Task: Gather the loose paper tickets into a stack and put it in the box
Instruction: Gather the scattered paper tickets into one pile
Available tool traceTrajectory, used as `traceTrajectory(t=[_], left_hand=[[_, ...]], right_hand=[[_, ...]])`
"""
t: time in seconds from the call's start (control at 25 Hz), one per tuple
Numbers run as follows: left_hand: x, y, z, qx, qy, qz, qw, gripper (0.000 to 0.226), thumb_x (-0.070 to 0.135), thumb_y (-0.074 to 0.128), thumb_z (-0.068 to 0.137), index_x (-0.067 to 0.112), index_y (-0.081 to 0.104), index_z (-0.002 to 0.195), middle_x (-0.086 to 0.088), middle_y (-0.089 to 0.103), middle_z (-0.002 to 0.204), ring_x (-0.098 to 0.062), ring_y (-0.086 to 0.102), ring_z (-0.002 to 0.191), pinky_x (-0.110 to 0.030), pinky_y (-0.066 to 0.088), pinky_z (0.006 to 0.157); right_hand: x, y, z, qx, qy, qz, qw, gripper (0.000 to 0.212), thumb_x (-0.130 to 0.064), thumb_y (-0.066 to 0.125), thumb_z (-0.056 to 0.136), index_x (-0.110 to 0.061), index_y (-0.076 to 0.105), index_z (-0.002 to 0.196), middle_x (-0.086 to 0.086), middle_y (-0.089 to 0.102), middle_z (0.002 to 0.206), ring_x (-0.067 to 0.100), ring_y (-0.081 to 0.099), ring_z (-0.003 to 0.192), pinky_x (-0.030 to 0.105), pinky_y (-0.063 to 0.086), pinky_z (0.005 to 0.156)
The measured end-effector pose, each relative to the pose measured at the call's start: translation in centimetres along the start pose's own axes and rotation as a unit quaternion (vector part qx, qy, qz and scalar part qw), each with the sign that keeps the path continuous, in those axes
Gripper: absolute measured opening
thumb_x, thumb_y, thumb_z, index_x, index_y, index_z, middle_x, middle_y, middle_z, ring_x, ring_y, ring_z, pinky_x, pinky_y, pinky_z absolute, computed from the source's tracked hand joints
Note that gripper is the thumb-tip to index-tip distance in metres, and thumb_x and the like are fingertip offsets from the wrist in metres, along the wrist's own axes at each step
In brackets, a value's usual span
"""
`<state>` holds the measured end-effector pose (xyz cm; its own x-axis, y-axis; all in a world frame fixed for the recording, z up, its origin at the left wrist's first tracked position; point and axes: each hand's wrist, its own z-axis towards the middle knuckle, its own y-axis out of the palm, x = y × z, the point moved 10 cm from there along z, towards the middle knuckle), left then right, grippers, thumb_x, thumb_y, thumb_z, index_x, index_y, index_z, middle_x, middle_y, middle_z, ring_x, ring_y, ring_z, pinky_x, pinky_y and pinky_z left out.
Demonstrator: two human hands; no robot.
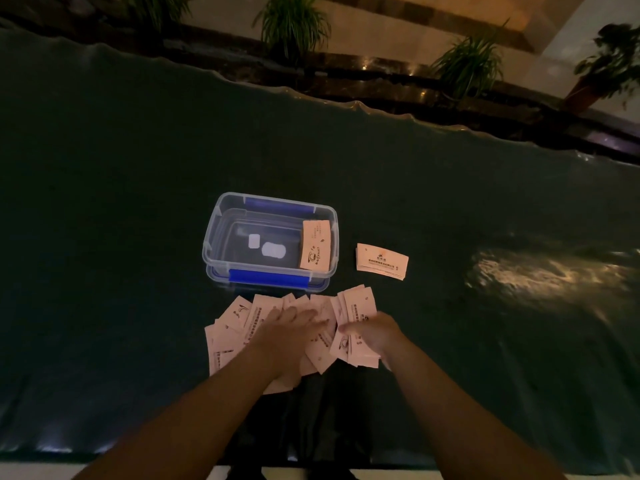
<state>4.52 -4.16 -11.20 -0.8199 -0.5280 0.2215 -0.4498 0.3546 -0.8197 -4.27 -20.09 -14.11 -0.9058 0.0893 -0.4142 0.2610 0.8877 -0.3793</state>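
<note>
One stack [315, 245] already sits in the box [221, 220]; another [382, 262] waits at its three o'clock. My left hand [289, 325] lies flat on the loose tickets [228, 336], my right hand [372, 332] grips several.

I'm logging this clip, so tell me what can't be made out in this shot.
- Head view: tickets under the left hand and forearm are hidden; their count is unknown.
- Whether the right hand pinches tickets or rests on them: fingers curled, unclear.
- Print on the side stack: too small, dim.
- Stack in the box: thickness unclear.
</note>
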Motion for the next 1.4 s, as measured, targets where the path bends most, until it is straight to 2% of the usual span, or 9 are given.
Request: traceTrajectory(t=[0.2,0.36,0.56,0.64,0.8,0.96,1.12,1.28,1.4], left_hand=[[-0.4,-3.1,1.8,0.037,-0.01,0.091,0.995,0.088,0.053,0.072,0.087,0.025,0.03,0.158,-0.008,0.037,0.16,-0.03,0.035,0.147,-0.05,0.028,0.121],[-2.3,-1.9,1.7,0.052,-0.127,-0.085,0.987,0.084,0.057,0.075,0.083,0.023,0.039,0.15,-0.003,0.053,0.144,-0.021,0.053,0.128,-0.04,0.045,0.107],[-1.6,1.8,1.0,0.063,-0.237,-0.316,0.916,0.083,0.041,0.083,0.079,0.021,0.042,0.148,-0.003,0.048,0.149,-0.025,0.047,0.138,-0.043,0.043,0.114],[-0.8,2.2,1.2,0.09,-0.241,-0.331,0.908,0.078,0.037,0.081,0.078,0.018,0.046,0.145,-0.008,0.045,0.149,-0.029,0.045,0.138,-0.042,0.042,0.113],[-0.2,3.1,1.4,0.086,-0.282,-0.322,0.9,0.065,0.041,0.069,0.087,0.027,0.045,0.146,-0.005,0.041,0.156,-0.029,0.039,0.143,-0.05,0.034,0.118],[-0.7,2.3,0.9,0.116,-0.269,-0.35,0.89,0.063,0.037,0.068,0.09,0.027,0.043,0.148,0.0,0.04,0.155,-0.025,0.034,0.146,-0.047,0.03,0.122],[1.3,1.6,1.9,0.082,-0.233,-0.309,0.919,0.051,0.037,0.066,0.091,0.022,0.052,0.138,-0.003,0.052,0.143,-0.026,0.046,0.135,-0.046,0.035,0.116],[3.3,1.1,3.1,0.078,-0.174,-0.264,0.945,0.039,0.028,0.064,0.094,0.021,0.055,0.132,-0.004,0.059,0.138,-0.023,0.054,0.127,-0.043,0.037,0.113],[3.3,1.2,3.0,0.088,-0.156,-0.264,0.948,0.038,0.029,0.064,0.096,0.021,0.056,0.132,-0.003,0.058,0.139,-0.021,0.053,0.129,-0.041,0.036,0.114]], right_hand=[[0.6,-0.9,0.0,0.01,0.01,0.015,1.0,0.06,-0.022,0.092,0.077,-0.018,0.061,0.129,0.007,0.071,0.112,0.02,0.069,0.094,0.035,0.051,0.065],[1.1,-0.5,-0.3,-0.007,0.029,0.028,0.999,0.053,-0.026,0.089,0.082,-0.018,0.063,0.127,0.006,0.072,0.11,0.02,0.066,0.094,0.035,0.045,0.063],[0.5,0.7,0.5,0.014,0.008,0.028,0.999,0.062,-0.03,0.093,0.077,-0.019,0.061,0.128,0.006,0.068,0.117,0.022,0.064,0.099,0.039,0.051,0.079],[0.1,0.8,1.0,0.031,-0.012,0.025,0.999,0.065,-0.03,0.095,0.075,-0.019,0.062,0.13,0.007,0.069,0.126,0.024,0.066,0.108,0.039,0.054,0.084],[-1.2,0.6,0.8,0.057,-0.054,-0.017,0.997,0.058,-0.03,0.093,0.078,-0.02,0.06,0.124,0.001,0.064,0.119,0.017,0.066,0.099,0.034,0.057,0.077],[-1.1,0.1,1.2,0.063,-0.033,0.045,0.996,0.052,-0.022,0.089,0.082,-0.019,0.063,0.127,0.005,0.069,0.122,0.027,0.067,0.114,0.049,0.058,0.101],[-1.5,0.4,1.1,0.049,-0.028,0.057,0.997,0.039,-0.017,0.087,0.084,-0.021,0.064,0.116,0.001,0.067,0.107,0.017,0.063,0.092,0.04,0.053,0.086],[-1.9,0.8,1.0,0.039,-0.036,0.007,0.999,0.052,-0.021,0.09,0.081,-0.013,0.061,0.123,0.006,0.067,0.123,0.024,0.063,0.111,0.033,0.047,0.073],[-1.8,0.2,1.1,0.023,-0.037,0.004,0.999,0.048,-0.022,0.087,0.084,-0.014,0.061,0.123,0.007,0.067,0.123,0.024,0.063,0.11,0.035,0.049,0.077]])
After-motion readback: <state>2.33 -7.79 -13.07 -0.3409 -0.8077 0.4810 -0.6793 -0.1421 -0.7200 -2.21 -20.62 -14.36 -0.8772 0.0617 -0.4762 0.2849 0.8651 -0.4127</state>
